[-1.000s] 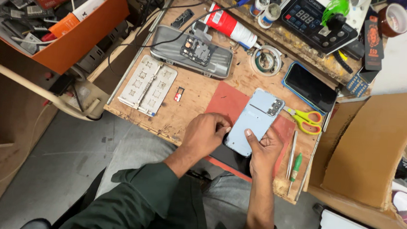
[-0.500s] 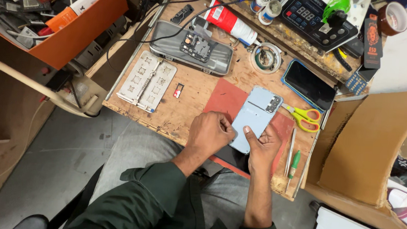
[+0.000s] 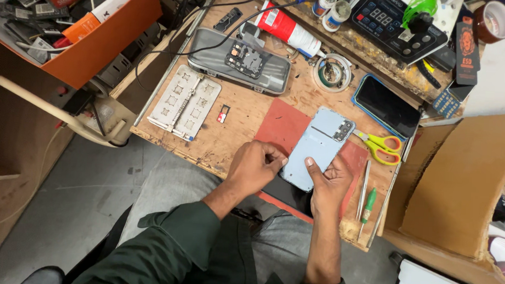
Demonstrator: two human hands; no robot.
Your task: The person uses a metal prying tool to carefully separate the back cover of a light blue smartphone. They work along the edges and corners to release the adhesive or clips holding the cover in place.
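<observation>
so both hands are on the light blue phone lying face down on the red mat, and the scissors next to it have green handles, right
Not quite. In the head view the scissors have yellow handles, not green. The rest holds: the left hand and right hand are both on the light blue phone, which lies back up on the red mat.

pale blue phone (image 3: 318,146) lies back-up on red mat (image 3: 282,123); camera cluster at far right corner; tilted diagonally; near end overhangs bench edge
</observation>
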